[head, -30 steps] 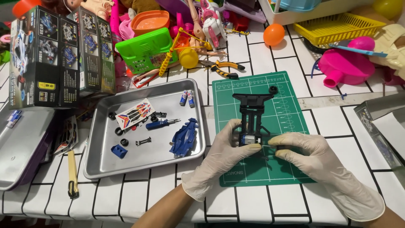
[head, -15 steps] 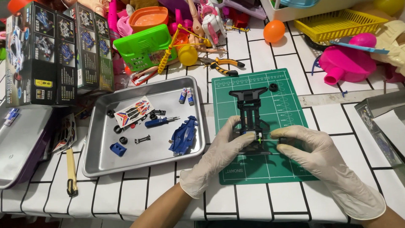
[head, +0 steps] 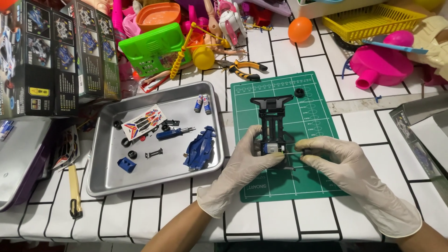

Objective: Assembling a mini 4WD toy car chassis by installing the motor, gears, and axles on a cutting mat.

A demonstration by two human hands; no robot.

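Note:
A black toy-car chassis (head: 272, 122) lies on a green cutting mat (head: 313, 183). My left hand (head: 242, 168), in a white glove, grips the chassis near its small silver motor at the near end. My right hand (head: 345, 172), also gloved, pinches a thin metal axle at the chassis's right side, with a small black part at its fingertips. A loose black wheel (head: 299, 92) sits on the mat's far edge.
A metal tray (head: 107, 179) on the left holds a blue car body (head: 199, 148), a sticker sheet (head: 142, 122), a blue screwdriver (head: 172, 134) and small parts. Kit boxes (head: 51, 56) stand at far left. Pliers (head: 242, 69), toys and baskets crowd the back.
The view has shifted slightly. My right hand has closed in on the chassis's right side, and both hands now hold it at the near end.

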